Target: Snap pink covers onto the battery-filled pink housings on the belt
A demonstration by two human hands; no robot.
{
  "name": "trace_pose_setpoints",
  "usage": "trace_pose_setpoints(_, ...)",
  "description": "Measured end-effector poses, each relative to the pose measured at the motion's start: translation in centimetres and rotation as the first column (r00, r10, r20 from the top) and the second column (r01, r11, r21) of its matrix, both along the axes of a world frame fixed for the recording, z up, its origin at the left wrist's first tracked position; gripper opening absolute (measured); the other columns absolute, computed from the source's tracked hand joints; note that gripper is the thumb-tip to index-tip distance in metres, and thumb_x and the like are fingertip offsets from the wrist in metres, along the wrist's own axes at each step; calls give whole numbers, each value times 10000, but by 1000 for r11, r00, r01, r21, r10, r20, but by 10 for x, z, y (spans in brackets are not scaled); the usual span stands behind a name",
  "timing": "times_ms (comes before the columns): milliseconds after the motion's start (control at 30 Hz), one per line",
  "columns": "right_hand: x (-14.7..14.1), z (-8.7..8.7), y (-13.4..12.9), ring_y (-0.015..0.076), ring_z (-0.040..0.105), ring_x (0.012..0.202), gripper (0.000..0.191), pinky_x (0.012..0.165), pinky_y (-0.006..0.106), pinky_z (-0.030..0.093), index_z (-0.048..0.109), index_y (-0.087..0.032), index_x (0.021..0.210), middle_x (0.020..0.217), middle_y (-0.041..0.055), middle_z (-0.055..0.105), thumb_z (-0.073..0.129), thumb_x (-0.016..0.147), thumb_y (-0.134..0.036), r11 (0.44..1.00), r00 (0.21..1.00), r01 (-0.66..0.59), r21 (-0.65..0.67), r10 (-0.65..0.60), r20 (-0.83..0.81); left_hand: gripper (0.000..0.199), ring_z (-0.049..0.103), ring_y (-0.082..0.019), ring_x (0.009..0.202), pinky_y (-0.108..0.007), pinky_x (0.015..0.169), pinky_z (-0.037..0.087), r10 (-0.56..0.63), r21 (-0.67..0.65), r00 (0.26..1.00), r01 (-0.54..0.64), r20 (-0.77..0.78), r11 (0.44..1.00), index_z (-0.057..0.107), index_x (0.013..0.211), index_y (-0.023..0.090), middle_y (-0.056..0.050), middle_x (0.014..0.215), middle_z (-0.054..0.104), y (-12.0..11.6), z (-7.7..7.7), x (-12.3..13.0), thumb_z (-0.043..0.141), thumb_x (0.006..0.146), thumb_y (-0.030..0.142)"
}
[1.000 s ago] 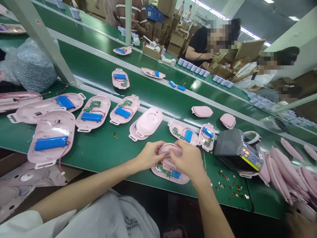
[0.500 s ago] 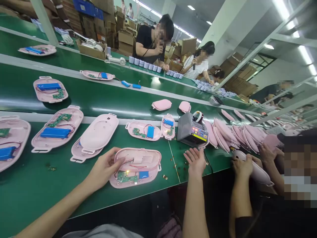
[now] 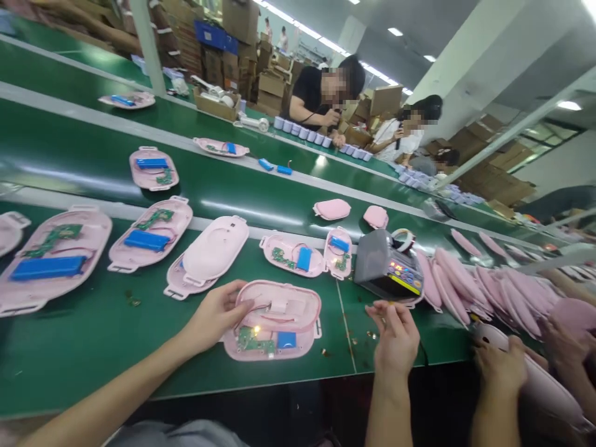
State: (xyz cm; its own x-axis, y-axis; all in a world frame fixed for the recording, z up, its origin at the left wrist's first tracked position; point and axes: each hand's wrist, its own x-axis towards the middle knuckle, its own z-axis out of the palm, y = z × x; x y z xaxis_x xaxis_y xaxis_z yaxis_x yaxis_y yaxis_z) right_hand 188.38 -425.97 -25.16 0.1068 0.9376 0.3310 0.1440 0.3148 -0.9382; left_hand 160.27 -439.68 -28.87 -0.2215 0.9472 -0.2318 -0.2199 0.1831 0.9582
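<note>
My left hand (image 3: 226, 312) grips the left end of a pink shell cover (image 3: 298, 305), tilted over a pink lower shell (image 3: 293, 354). In that lower shell lie a green circuit board (image 3: 254, 340) with a lit yellow light and a blue battery (image 3: 286, 339). My right hand (image 3: 395, 332) is raised in front of the grey tape dispenser (image 3: 384, 264), thumb and fingertips pinched together on a small yellowish piece, likely tape. Red digits glow on the dispenser. Small coppery bits (image 3: 326, 352) are scattered on the green table between my hands.
Open pink shells with batteries (image 3: 149, 239) stand at the left and behind. A closed shell (image 3: 216, 248) rests behind my left hand. Pink covers (image 3: 454, 285) are piled at the right, beside a co-worker's hands (image 3: 500, 366). People sit across the green line (image 3: 261, 202).
My right hand has turned from open, palm up, to pinched fingertips by the dispenser. My left hand keeps its hold on the cover. The view has shifted, moving the scene rightward.
</note>
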Motion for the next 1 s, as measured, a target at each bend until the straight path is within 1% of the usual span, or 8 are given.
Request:
trace_pose_setpoints(67,-35,15,-16,193,622,859,226,788,376,534,630,-197,831,899,51,658,663,847,-421,962,946,-263,78,241,216,336,510,-97,480,-188,451,419,10,9,999,-11,30,1000,613,940,155,44,606,583,1,0,1,706,739,406)
trace_pose_setpoints(167,-88,33,-27,213,592,1038,164,908,395,472,645,-215,864,1100,72,646,535,943,-306,729,568,-681,63,473,674,288,488,-79,483,-170,452,397,5,45,996,-10,94,999,614,935,150,49,609,574,1,-3,2,687,743,352)
trace_pose_setpoints(267,-126,30,-24,218,563,1107,201,931,399,458,617,-213,864,1180,62,618,460,975,-270,578,285,-814,-59,486,826,241,499,-80,511,-170,472,404,11,79,992,-21,123,997,618,927,144,42,633,574,0,-8,2,661,762,313)
trace_pose_setpoints(367,-141,18,-21,227,557,1102,191,911,397,472,613,-207,884,1191,69,610,447,973,-244,538,173,-837,-96,428,887,216,537,-95,580,-175,506,418,25,122,992,-40,125,992,637,925,134,20,688,587,-2,-11,3,649,770,285)
trace_pose_setpoints(600,-149,12,-36,220,577,974,140,779,359,469,628,-200,800,1049,42,664,523,888,-168,589,175,-806,57,146,974,225,528,-107,575,-196,526,407,10,146,994,-26,109,989,659,960,125,16,661,572,-3,-16,3,616,772,241)
trace_pose_setpoints(767,-150,28,-21,212,585,654,388,517,319,389,524,-208,610,686,17,640,805,678,-468,875,156,-479,-71,165,974,207,556,-130,599,-225,552,420,25,120,999,-28,28,992,629,943,137,2,696,604,-7,-12,7,600,784,267)
trace_pose_setpoints(867,-134,29,-21,178,642,656,174,551,293,471,643,-226,836,771,-8,699,671,843,-398,763,211,-622,-177,381,900,147,542,-134,607,-242,573,418,90,122,973,-65,-212,990,586,913,161,12,701,600,-15,-7,7,538,802,246)
trace_pose_setpoints(1000,-98,0,-56,196,702,866,196,844,350,567,669,-204,1026,960,36,735,567,886,-112,499,517,-753,429,44,855,325,626,-238,998,-352,863,500,-73,217,875,198,-479,956,591,1059,191,-72,1083,685,-33,7,-11,530,740,163)
